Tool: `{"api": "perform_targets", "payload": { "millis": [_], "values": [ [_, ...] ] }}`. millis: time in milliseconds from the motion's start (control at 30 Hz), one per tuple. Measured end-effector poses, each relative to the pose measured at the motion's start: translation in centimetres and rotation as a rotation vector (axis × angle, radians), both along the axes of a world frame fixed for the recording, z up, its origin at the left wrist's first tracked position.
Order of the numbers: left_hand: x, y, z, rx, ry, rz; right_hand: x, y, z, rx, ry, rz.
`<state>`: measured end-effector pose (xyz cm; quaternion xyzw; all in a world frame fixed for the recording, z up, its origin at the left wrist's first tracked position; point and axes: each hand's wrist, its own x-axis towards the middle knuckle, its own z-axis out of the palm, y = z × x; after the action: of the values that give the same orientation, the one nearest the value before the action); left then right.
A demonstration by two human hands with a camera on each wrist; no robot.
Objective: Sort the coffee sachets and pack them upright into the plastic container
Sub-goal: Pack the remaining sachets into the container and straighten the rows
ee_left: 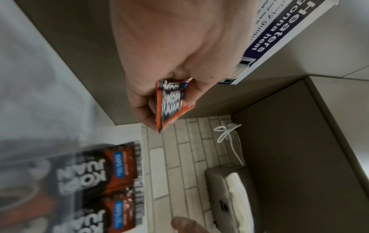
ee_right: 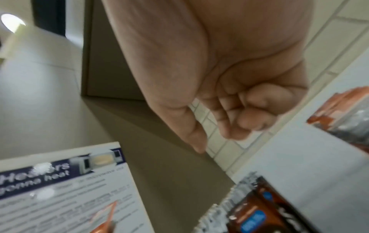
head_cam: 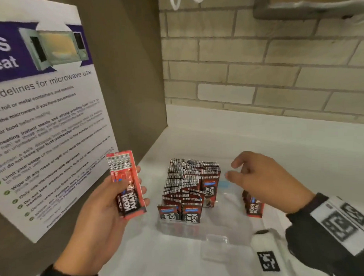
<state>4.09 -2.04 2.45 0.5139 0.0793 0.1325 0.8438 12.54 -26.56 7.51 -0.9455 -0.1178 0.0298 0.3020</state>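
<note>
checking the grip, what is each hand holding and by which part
Left hand grips a stack of red coffee sachets around its lower half. Right hand holds nothing.

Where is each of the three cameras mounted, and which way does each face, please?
Head: looks forward and down at the container of sachets; left hand holds a stack, right hand hovers.
Left wrist: looks along the palm to the stack.
Right wrist: looks along the empty right hand.
All three show the poster.

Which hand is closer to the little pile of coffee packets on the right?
Right. The right hand hovers just above the small pile. The left hand holds red sachets across the container.
</note>
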Motion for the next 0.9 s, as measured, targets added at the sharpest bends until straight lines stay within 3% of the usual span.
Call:
{"api": "perform_targets", "payload": {
  "millis": [100, 233, 367, 533, 700, 767, 900],
  "values": [
    [0.6, -1.1, 1.7, 0.078, -0.026, -0.064, -1.2, 1.3, -0.1, 0.322, -0.121, 0.062],
    [1.6, -3.8, 2.9, 0.175, -0.051, -0.138, -2.4, 3.9, -2.2, 0.65, 0.152, 0.271],
    [2.6, -6.1, 3.1, 0.272, -0.064, -0.1, -2.7, 4.6, -3.0, 0.938, 0.269, 0.256],
    [2.8, -7.4, 3.3, 0.225, -0.042, -0.089, -2.3, 4.0, -2.7, 0.937, 0.009, 0.239],
    [2.4, -8.0, 3.7, 0.043, -0.033, -0.127, -3.0, 4.8, -2.5, 0.614, -0.333, 0.353],
    [2.2, -7.9, 4.0, -0.004, -0.034, -0.134, -3.2, 5.1, -2.6, 0.58, -0.356, 0.396],
    [2.4, -7.4, 4.3, -0.088, -0.058, -0.094, -2.8, 5.2, -3.1, 0.778, -0.27, 0.268]
  ]
}}
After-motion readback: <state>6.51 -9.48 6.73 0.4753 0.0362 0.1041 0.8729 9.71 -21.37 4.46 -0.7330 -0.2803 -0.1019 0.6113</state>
